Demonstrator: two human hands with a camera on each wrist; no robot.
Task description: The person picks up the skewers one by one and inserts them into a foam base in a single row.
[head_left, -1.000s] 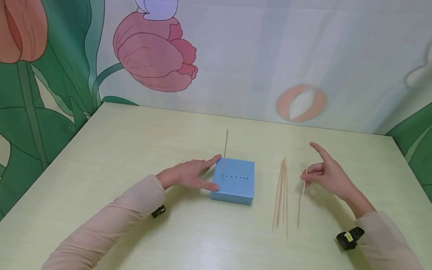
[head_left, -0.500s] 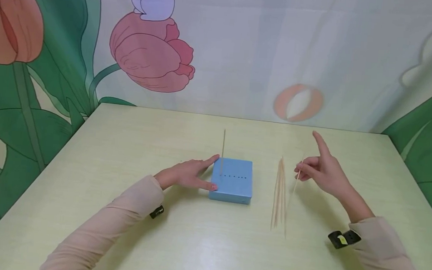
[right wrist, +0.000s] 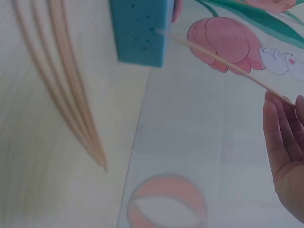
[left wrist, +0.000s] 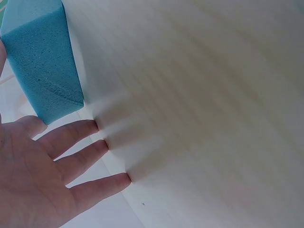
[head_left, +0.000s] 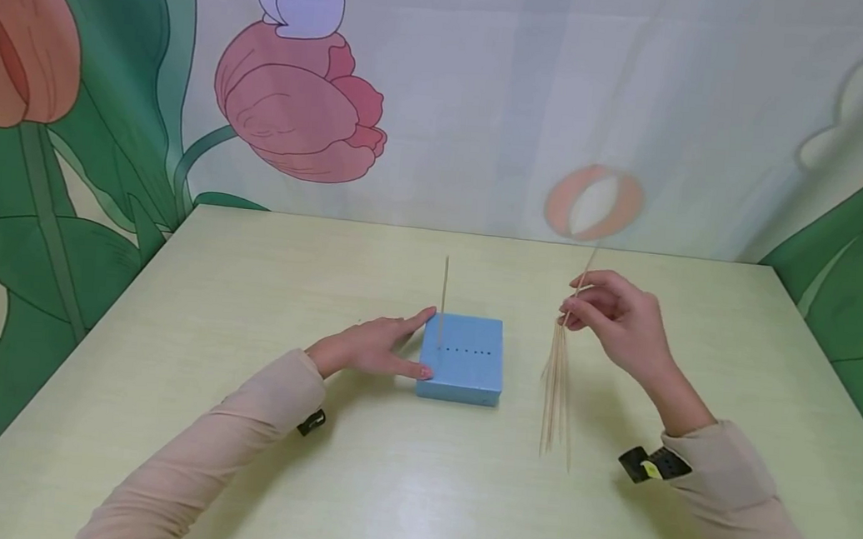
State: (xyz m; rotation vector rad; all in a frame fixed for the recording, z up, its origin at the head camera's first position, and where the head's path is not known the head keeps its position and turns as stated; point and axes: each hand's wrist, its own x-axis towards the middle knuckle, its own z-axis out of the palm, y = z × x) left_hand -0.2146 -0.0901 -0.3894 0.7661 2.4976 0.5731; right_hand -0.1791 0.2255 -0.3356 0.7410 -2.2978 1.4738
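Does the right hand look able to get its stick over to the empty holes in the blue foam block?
Probably yes. The right hand pinches a stick above the table, and only bare tabletop separates it from the foam block, whose dotted holes face up uncovered.

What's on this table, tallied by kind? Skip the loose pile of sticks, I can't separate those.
blue foam block: 1
upright stick in the block: 1
held stick in the right hand: 1
Total: 3

No words, brands, numbers or signs can be read anywhere in these views; the wall (head_left: pixel 488 98) behind the hands carries only painted flowers, no lettering at all.
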